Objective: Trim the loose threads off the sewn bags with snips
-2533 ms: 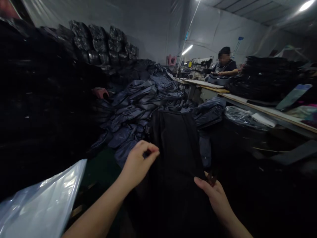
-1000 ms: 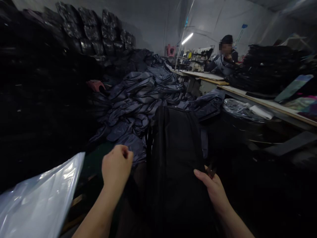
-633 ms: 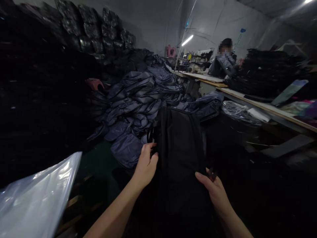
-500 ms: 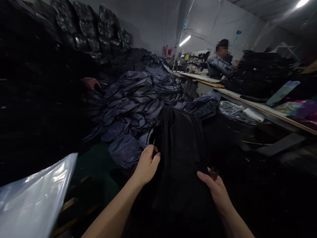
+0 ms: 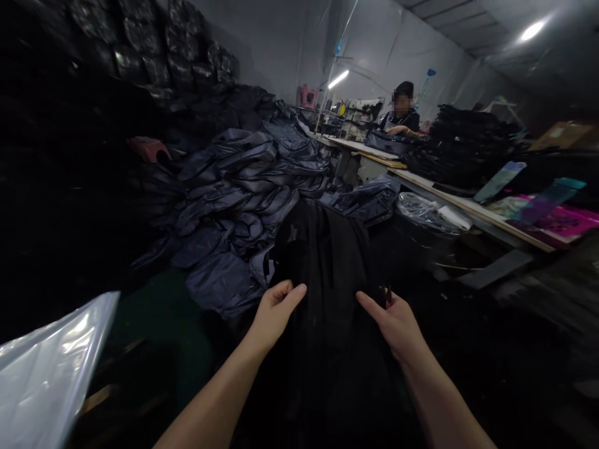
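A black backpack (image 5: 322, 274) stands upright in front of me, its fabric dark and its lower part lost in shadow. My left hand (image 5: 277, 315) pinches its left edge at mid-height. My right hand (image 5: 388, 319) grips the opposite side, next to small dark strap ends or tabs (image 5: 386, 296). Behind the backpack lies a heap of navy nylon bags (image 5: 234, 218). A clear plastic bag (image 5: 47, 374) shows at the lower left, apart from both hands.
Stacks of wrapped black bundles (image 5: 140, 43) rise along the left. On the right, a long wood-edged table (image 5: 468, 206) runs back to a seated co-worker (image 5: 400, 115) handling a dark bag. A black stack (image 5: 463, 146) and a plastic-wrapped bundle (image 5: 423, 212) are nearby.
My left hand came off the backpack, then returned to its left edge. My right hand has shifted up and inward. The whole view has swung, moving the room leftward in the picture.
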{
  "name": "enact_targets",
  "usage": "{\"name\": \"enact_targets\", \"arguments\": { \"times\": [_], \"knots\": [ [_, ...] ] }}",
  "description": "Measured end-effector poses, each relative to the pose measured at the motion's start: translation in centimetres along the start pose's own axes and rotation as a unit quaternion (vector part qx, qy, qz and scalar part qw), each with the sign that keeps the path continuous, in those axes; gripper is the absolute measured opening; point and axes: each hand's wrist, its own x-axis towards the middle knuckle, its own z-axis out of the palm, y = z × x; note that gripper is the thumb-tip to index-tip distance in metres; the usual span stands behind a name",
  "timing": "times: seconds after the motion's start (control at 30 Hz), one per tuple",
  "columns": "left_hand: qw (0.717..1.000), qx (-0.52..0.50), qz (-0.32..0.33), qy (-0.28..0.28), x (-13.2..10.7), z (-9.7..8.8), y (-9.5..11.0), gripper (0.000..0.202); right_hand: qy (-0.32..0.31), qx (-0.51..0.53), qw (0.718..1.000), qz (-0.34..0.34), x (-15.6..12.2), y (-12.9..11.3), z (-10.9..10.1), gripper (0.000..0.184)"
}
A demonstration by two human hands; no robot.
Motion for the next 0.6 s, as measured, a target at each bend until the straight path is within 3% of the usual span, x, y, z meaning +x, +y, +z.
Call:
{"name": "enact_targets", "arguments": {
  "times": [0.1, 0.43, 0.6],
  "knots": [
    [0.998, -0.049, -0.031, 0.023, 0.0, -0.4, -0.1, 0.053, 0.018, 0.041, 0.999, 0.010, -0.2, 0.0, 0.3, 0.040],
    [0.994, -0.091, -0.040, 0.041, -0.1, -1.2, -0.7, 0.055, 0.043, 0.057, 0.996, 0.055, 0.4, 0.6, 0.1, 0.043],
    [0.987, -0.126, -0.060, 0.075, 0.3, -1.3, -0.6, 0.055, 0.004, 0.012, 0.999, 0.047, 0.0, 1.6, -0.3, 0.043]
  ]
}}
